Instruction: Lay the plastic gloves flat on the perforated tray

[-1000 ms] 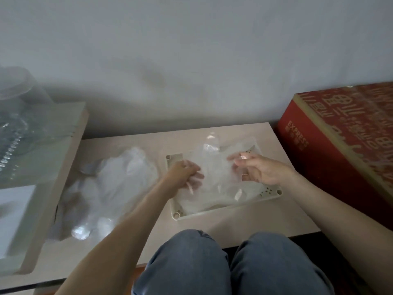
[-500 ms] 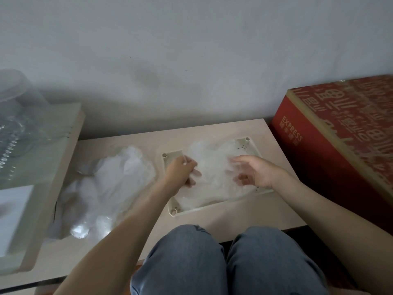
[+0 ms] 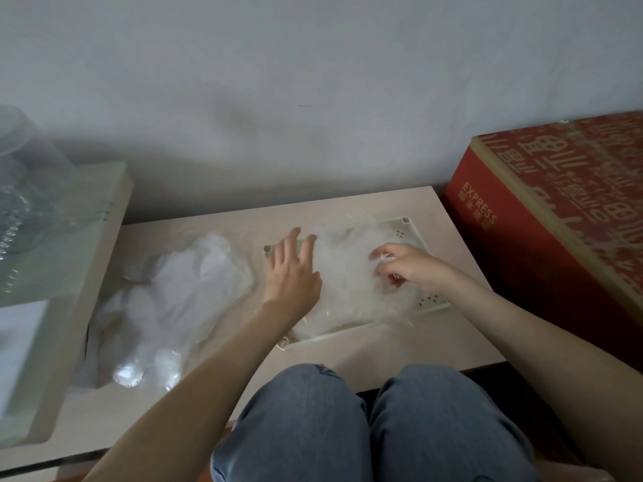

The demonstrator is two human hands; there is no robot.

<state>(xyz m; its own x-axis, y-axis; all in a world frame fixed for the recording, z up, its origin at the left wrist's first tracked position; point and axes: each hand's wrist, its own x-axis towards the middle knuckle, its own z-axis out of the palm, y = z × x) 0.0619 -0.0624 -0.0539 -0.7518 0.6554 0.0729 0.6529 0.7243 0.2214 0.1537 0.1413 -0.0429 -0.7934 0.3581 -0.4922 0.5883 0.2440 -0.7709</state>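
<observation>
A cream perforated tray [image 3: 426, 300] lies on the low table, right of centre. Clear plastic gloves [image 3: 348, 273] are spread over most of it. My left hand [image 3: 292, 273] rests flat with fingers apart on the tray's left side, pressing the plastic's edge. My right hand [image 3: 405, 264] is over the tray's right half, its fingertips pinched on a fold of the glove plastic. A loose pile of more plastic gloves [image 3: 170, 300] lies on the table left of the tray.
A big red cardboard box [image 3: 556, 217] stands right of the table [image 3: 355, 210]. A raised pale shelf with clear plastic containers [image 3: 31, 210] sits at left. The wall is close behind. My knees [image 3: 365, 422] are at the table's front edge.
My left hand let go of the plastic, opened and now lies flat on the tray's left side. My right hand curled its fingers onto the plastic. The gloves lie lower.
</observation>
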